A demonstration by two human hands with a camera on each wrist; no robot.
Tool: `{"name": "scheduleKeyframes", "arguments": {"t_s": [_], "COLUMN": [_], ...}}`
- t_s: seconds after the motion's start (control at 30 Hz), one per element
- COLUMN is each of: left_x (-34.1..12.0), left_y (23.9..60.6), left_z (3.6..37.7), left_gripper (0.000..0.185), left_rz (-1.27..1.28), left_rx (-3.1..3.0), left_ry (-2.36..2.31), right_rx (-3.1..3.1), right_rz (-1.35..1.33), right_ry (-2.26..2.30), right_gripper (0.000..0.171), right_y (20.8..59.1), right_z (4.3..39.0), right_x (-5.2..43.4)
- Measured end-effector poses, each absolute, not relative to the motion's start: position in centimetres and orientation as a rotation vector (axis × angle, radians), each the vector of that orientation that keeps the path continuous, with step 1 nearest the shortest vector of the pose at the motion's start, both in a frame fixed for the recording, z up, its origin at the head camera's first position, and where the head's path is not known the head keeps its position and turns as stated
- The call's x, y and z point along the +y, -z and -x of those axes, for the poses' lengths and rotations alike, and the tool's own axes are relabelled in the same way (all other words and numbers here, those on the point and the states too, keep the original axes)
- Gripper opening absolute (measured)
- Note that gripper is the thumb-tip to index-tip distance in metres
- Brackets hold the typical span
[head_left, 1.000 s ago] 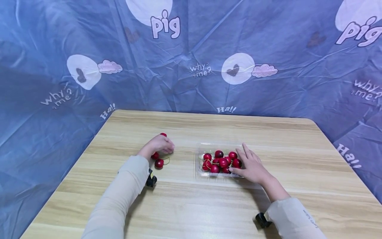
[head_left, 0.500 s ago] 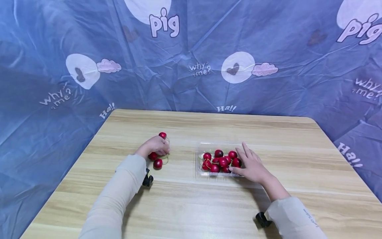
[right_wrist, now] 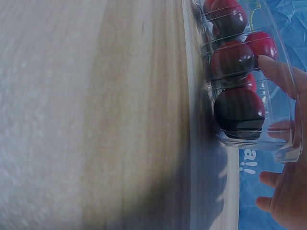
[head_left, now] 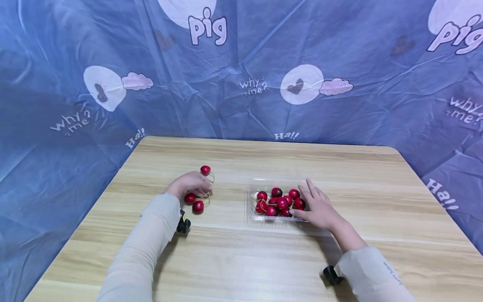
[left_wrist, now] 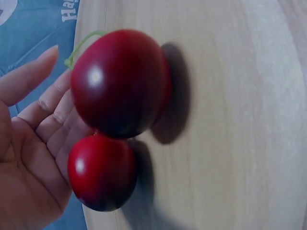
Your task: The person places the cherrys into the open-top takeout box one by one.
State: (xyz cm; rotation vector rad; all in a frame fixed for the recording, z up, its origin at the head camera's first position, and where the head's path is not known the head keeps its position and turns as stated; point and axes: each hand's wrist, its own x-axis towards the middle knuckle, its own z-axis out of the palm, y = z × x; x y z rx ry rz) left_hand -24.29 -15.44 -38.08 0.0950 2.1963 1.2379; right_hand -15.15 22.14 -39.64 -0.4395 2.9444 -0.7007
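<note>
My left hand [head_left: 191,184], fingers reaching right and down, is over the left side of the table. Beside its fingertips lie two red cherries, a front one [head_left: 198,206] and one partly under the hand [head_left: 190,198], their stems toward the fingers. A third cherry [head_left: 205,170] lies just beyond the knuckles. In the left wrist view the thumb stands apart from the fingers, which pass behind a dark red cherry [left_wrist: 120,84]. My right hand [head_left: 317,207] rests, fingers spread, over the right end of a clear plastic box [head_left: 260,182]; its thumb [right_wrist: 274,72] reaches over the rim beside the cherries.
Several stemmed cherries [head_left: 281,203] fill the box, on the pale wooden table [head_left: 241,260]. A blue printed cloth [head_left: 226,113] hangs along the back and sides. Black wrist cameras [head_left: 183,225] sit under both sleeves.
My left hand has drawn back leftward, its fingers bending down nearer the stems. The two near cherries have shifted slightly left, and the far one is now uncovered. My right hand stays still.
</note>
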Motion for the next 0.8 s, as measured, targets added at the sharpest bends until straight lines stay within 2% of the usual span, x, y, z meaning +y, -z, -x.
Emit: {"name": "scheduleKeyframes", "arguments": {"t_s": [0.23,0.57,0.8], "left_x": [-15.9,-16.0,-15.8], "left_y": [38.0,37.4,37.0], "left_z": [24.4,24.2,23.9], "left_gripper": [0.012,0.013,0.013], "left_rz": [-0.111,-0.116,-0.012], "left_rx": [2.172,2.171,2.138], "left_ry": [-1.204,-1.186,-1.330], "right_rx": [2.945,2.948,2.949], "right_rz": [0.438,0.439,0.442], "right_ry": [0.680,0.674,0.667], "right_gripper": [0.084,0.085,0.084], "right_y": [39.6,39.7,39.7], "right_z": [15.2,15.3,15.3], "right_x": [22.0,22.1,22.2]}}
